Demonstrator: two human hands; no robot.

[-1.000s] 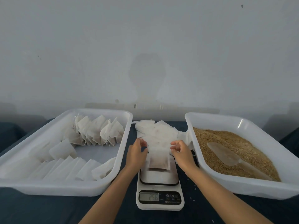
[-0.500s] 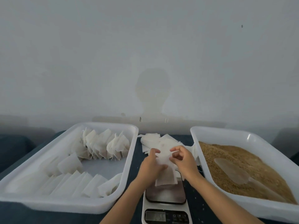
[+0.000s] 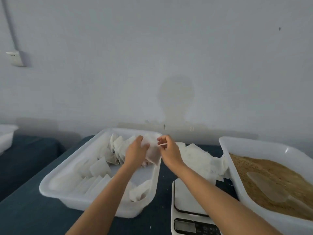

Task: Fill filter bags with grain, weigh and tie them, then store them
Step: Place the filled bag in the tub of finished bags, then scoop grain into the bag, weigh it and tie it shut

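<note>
Now off the scale (image 3: 188,197): filter bag (image 3: 153,152) pinched between left hand (image 3: 135,152) and right hand (image 3: 167,150).

left hand (image 3: 136,150) — bare, no glove | right hand (image 3: 168,150) — bare | both forearms unsleeved, no jewellery visible

We have just one view — a camera on the person's head, looking forward and down, close over the surface (image 3: 30,216), facing the wall (image 3: 152,56).
</note>
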